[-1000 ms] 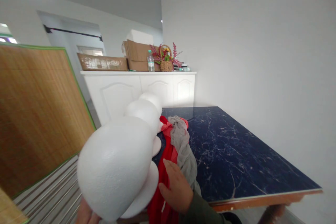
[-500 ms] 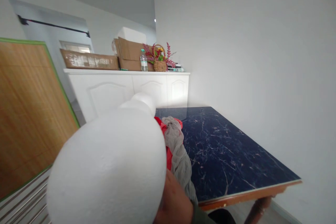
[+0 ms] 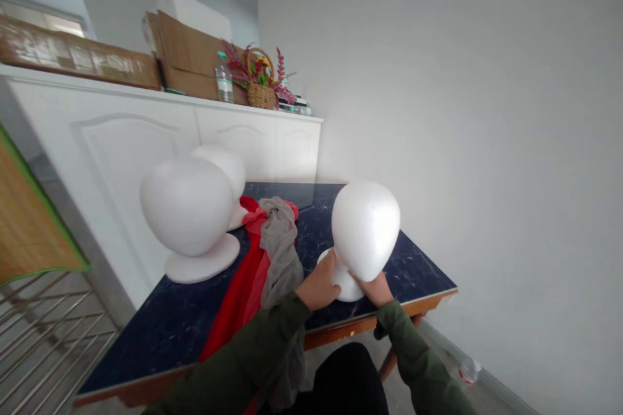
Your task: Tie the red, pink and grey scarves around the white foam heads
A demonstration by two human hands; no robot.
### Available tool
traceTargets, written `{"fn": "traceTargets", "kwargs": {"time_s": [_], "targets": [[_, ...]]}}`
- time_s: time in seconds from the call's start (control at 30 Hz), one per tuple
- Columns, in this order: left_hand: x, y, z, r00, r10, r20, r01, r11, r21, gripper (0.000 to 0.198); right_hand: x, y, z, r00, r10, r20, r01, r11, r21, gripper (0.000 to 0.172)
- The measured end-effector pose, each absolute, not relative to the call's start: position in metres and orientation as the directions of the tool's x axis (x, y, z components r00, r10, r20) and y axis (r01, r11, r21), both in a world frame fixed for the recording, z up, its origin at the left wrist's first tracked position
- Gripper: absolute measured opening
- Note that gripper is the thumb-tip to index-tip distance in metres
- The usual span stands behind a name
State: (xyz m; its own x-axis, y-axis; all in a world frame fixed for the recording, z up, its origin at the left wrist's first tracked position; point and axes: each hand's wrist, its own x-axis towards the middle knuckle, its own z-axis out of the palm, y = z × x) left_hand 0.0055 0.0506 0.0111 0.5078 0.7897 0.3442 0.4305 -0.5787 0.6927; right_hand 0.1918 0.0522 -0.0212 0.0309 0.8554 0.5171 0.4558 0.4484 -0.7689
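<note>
A white foam mannequin head (image 3: 366, 227) stands on the right part of the dark blue marbled table (image 3: 180, 318). My left hand (image 3: 320, 282) grips its neck from the left, thumb along the neck. From the right, my right hand (image 3: 377, 288) is closed round the neck under the head; its fingertips are partly hidden. Two more white heads stand at the table's left: a nearer head (image 3: 187, 207) on a round base, and a farther head (image 3: 226, 165) partly behind it. Between them and my hands lie a red scarf (image 3: 238, 292) and a crumpled grey scarf (image 3: 280, 246), hanging over the front edge.
A white cabinet (image 3: 131, 142) stands beyond the table, carrying cardboard boxes (image 3: 195, 52), a water bottle (image 3: 224, 78) and a flower basket (image 3: 261, 95). A metal rack (image 3: 53, 331) is at lower left. The wall (image 3: 438, 110) rises at right; a plastic bottle (image 3: 470, 371) lies on the floor.
The foam head that was close to the camera at left is now on the table's right side, between both my hands. My view has turned right and down.
</note>
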Motion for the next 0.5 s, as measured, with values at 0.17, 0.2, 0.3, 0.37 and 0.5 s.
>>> {"fn": "traceTargets", "kwargs": {"time_s": [0.17,0.2,0.3,0.37,0.5], "targets": [[0.004,0.057,0.005,0.475,0.813,0.337,0.42,-0.546,0.725,0.087,0.19,0.062,-0.027,0.029,0.851,0.525,0.571,0.417,-0.707,0.054],[0.001,0.054,0.006,0.477,0.817,0.323,0.427,-0.537,0.727,0.086,0.189,0.063,-0.028,0.028,0.849,0.527,0.584,0.414,-0.698,0.052],[-0.016,0.036,0.01,0.433,0.854,0.288,0.542,-0.502,0.674,0.075,0.189,0.059,-0.033,0.028,0.853,0.521,0.616,0.396,-0.681,0.048],[-0.036,0.018,0.01,0.325,0.888,0.325,0.648,-0.459,0.607,0.064,0.192,0.048,-0.039,0.057,0.84,0.54,0.646,0.381,-0.661,0.05],[-0.087,-0.018,-0.004,0.033,0.893,0.449,0.8,-0.293,0.524,0.05,0.176,0.007,-0.05,0.289,0.747,0.599,0.652,0.305,-0.694,0.04]]}}
